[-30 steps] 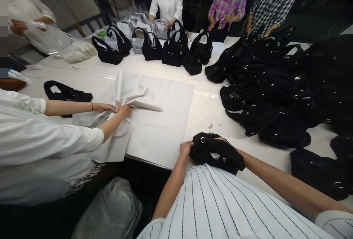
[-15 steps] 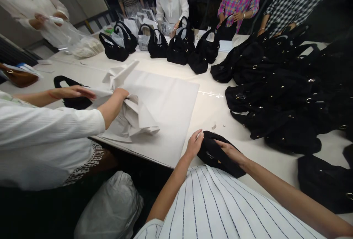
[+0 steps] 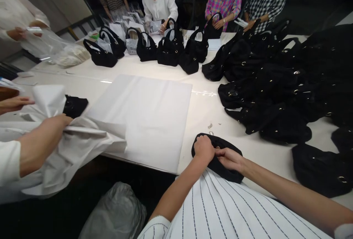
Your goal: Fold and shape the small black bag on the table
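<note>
A small black handbag [image 3: 227, 173] lies at the table's near edge, close against my striped shirt. My left hand [image 3: 204, 147] is closed over the bag's upper middle, its fingertips hidden in the dark fabric. Beside it, nearly touching, my right hand [image 3: 229, 159] pinches at the same bag with thumb and forefinger. A small shiny bit shows by the fingertips, too small to make out. Just beyond the bag, a few tiny scraps [image 3: 210, 125] lie on the white table [image 3: 204, 108].
To my right rises a big heap of black handbags [image 3: 264, 84]. A stack of white paper sheets [image 3: 143, 117] lies left of me, where a co-worker's hand [image 3: 51, 128] grips crumpled paper [image 3: 82, 139]. More black handbags [image 3: 168, 53] stand across the table, before several people. A grey plastic sack [image 3: 117, 209] sits below.
My left hand has moved from the bag's far left edge onto its middle, and my right hand now pinches beside it. The co-worker has pulled crumpled paper leftward off the stack.
</note>
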`<state>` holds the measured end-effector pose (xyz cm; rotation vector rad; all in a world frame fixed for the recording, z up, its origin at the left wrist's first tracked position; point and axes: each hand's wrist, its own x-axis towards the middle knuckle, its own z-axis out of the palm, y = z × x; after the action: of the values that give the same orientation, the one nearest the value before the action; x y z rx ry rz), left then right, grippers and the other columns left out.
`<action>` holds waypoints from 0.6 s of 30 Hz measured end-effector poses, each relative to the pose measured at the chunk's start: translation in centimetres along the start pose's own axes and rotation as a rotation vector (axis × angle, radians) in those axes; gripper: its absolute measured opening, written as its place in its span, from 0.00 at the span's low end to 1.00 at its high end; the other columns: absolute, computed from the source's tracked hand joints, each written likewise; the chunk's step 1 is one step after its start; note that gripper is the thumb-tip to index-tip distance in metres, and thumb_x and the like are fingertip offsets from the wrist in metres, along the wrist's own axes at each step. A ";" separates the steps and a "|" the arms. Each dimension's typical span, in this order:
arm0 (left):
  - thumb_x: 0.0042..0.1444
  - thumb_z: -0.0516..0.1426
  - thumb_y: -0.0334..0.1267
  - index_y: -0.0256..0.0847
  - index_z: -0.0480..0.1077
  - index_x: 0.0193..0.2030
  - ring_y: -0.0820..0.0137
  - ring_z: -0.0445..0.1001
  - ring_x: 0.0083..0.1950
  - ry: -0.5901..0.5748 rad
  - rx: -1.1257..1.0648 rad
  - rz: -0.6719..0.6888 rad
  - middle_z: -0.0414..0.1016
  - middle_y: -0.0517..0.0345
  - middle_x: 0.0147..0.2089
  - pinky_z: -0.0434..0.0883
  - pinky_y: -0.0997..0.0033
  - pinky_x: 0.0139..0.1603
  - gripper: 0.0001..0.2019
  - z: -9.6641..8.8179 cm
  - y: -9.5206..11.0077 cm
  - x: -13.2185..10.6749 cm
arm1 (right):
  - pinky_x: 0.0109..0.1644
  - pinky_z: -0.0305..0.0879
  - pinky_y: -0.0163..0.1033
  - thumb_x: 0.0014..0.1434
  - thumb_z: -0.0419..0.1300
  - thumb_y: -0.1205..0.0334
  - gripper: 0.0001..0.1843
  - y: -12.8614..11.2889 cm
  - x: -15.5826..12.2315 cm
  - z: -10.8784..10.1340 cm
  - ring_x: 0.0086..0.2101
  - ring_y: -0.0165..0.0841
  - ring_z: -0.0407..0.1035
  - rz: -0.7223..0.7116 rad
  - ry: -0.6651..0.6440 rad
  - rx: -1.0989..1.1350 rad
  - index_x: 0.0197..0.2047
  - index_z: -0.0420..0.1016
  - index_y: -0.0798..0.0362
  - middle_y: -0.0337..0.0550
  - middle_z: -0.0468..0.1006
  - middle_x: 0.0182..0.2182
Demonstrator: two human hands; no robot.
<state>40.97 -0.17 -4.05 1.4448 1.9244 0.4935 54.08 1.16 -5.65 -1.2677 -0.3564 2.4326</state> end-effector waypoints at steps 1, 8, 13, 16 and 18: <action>0.54 0.55 0.28 0.35 0.71 0.40 0.53 0.71 0.49 -0.017 0.033 0.022 0.73 0.37 0.42 0.67 0.60 0.47 0.08 0.1 0.1 0.2 | 0.47 0.73 0.35 0.45 0.53 0.83 0.15 0.1 0.0 -0.1 0.33 0.29 0.75 0.015 -0.003 0.030 0.30 0.67 0.52 0.38 0.75 0.29; 0.62 0.48 0.34 0.30 0.72 0.41 0.54 0.71 0.44 -0.061 0.252 0.243 0.72 0.37 0.39 0.67 0.60 0.37 0.13 1.3 1.0 -1.5 | 0.32 0.66 0.23 0.32 0.46 0.85 0.17 0.7 0.4 -1.2 0.22 0.21 0.64 -0.007 0.036 0.113 0.19 0.59 0.52 0.30 0.67 0.20; 0.64 0.47 0.36 0.32 0.72 0.39 0.57 0.71 0.43 -0.026 0.275 0.273 0.73 0.41 0.37 0.67 0.62 0.37 0.14 1.6 1.1 -2.0 | 0.33 0.66 0.29 0.30 0.47 0.80 0.12 0.7 1.2 -2.0 0.22 0.24 0.64 0.015 -0.037 0.062 0.18 0.58 0.53 0.31 0.67 0.18; 0.62 0.50 0.33 0.34 0.71 0.37 0.61 0.71 0.41 0.057 0.285 0.290 0.73 0.47 0.36 0.67 0.65 0.38 0.10 1.8 0.8 -1.8 | 0.41 0.68 0.35 0.32 0.50 0.79 0.11 0.1 1.3 -2.0 0.27 0.28 0.69 0.042 -0.176 0.105 0.19 0.61 0.54 0.34 0.70 0.19; 0.61 0.50 0.32 0.35 0.70 0.36 0.63 0.72 0.40 0.112 0.284 0.278 0.73 0.50 0.36 0.67 0.67 0.38 0.08 1.8 0.5 -1.5 | 0.44 0.69 0.37 0.35 0.52 0.77 0.10 -0.3 1.2 -1.8 0.29 0.31 0.71 0.065 -0.231 0.131 0.21 0.65 0.54 0.36 0.72 0.21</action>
<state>42.85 -1.60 -4.59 1.9203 1.9491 0.4472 54.95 2.03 -7.44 -0.9612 -0.2147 2.6171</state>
